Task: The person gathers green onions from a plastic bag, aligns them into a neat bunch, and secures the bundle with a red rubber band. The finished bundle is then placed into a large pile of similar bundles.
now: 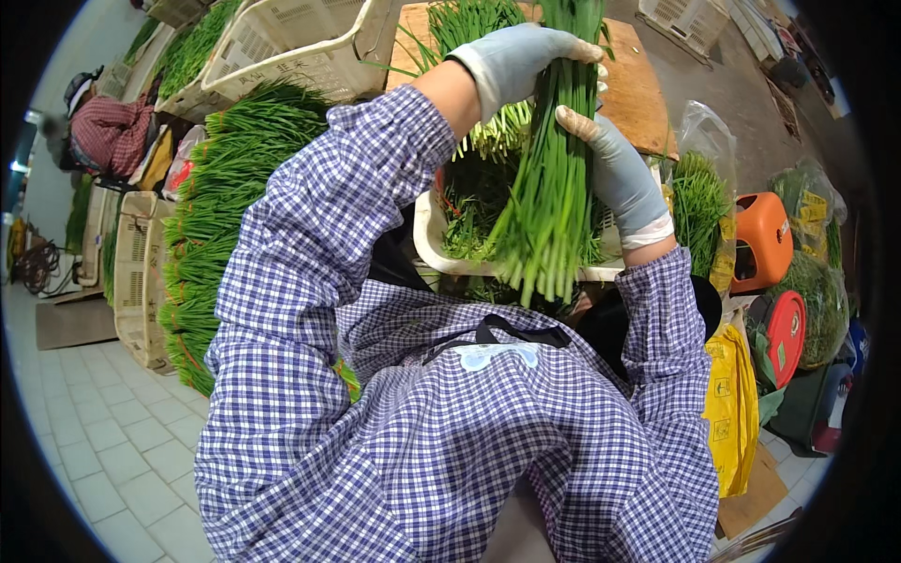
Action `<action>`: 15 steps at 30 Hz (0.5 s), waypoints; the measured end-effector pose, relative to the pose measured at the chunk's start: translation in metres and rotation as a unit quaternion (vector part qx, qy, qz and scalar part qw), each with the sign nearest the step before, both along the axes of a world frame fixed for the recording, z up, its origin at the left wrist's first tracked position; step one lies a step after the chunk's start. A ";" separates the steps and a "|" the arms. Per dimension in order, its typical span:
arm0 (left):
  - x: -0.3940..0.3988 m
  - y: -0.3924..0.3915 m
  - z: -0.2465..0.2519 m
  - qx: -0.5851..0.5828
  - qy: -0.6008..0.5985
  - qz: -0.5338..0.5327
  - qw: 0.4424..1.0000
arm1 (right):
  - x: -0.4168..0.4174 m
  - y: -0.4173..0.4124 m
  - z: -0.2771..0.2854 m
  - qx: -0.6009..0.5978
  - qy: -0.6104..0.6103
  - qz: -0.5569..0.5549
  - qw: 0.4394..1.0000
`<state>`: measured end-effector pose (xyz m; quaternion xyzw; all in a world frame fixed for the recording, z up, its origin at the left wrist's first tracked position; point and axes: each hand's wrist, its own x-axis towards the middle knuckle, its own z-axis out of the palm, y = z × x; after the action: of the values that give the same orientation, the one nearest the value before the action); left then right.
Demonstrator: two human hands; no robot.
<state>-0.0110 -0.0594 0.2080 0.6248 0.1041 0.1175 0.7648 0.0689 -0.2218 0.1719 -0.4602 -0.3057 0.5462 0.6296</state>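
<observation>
A loose bunch of green Chinese chives (pixel 556 190) hangs upright between my gloved hands, its pale cut ends down over the rim of a white plastic crate (pixel 450 262). My left hand (pixel 517 63) is closed round the upper part of the bunch. Lower down, my right hand (pixel 619 165) touches the bunch from the right, thumb across the front; its other fingers are mostly hidden behind the stems. More chives (pixel 471 24) lie on a wooden board (pixel 637 84) behind. Dark leaf scraps (pixel 475 200) lie in the crate.
Banded chive bundles (pixel 225 232) are stacked at the left, near pale plastic crates (pixel 281 67). A person in a checked shirt (pixel 112 134) bends at far left. To the right are bagged greens (pixel 697 190), an orange plastic stool (pixel 764 243), a red lid (pixel 786 338) and a yellow bag (pixel 732 408).
</observation>
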 end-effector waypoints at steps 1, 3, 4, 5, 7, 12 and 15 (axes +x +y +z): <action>0.001 -0.001 -0.003 -0.082 0.018 0.001 0.996 | 0.001 -0.003 0.002 -0.010 0.019 -0.001 1.000; 0.000 -0.001 -0.012 -0.148 0.019 -0.006 0.989 | 0.002 -0.002 -0.005 -0.017 0.034 0.000 0.999; 0.001 0.000 -0.018 -0.161 0.020 0.011 0.987 | -0.003 -0.001 -0.003 -0.011 0.037 -0.001 0.999; 0.003 0.001 -0.025 -0.174 0.021 0.027 0.984 | -0.009 -0.001 -0.003 -0.004 0.039 -0.002 0.999; 0.005 0.007 -0.036 -0.129 0.006 0.073 0.989 | -0.015 -0.001 -0.003 0.002 0.007 -0.004 1.000; 0.016 0.002 -0.032 -0.137 0.036 0.241 0.960 | -0.030 0.008 -0.006 0.068 -0.144 -0.056 0.986; 0.040 -0.001 -0.016 -0.102 0.035 0.272 0.956 | -0.020 0.028 -0.020 0.092 -0.250 -0.133 0.955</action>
<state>0.0292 -0.0600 0.1918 0.4952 0.3081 0.2883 0.7594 0.0491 -0.1937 0.1524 -0.5590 -0.4380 0.2944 0.6395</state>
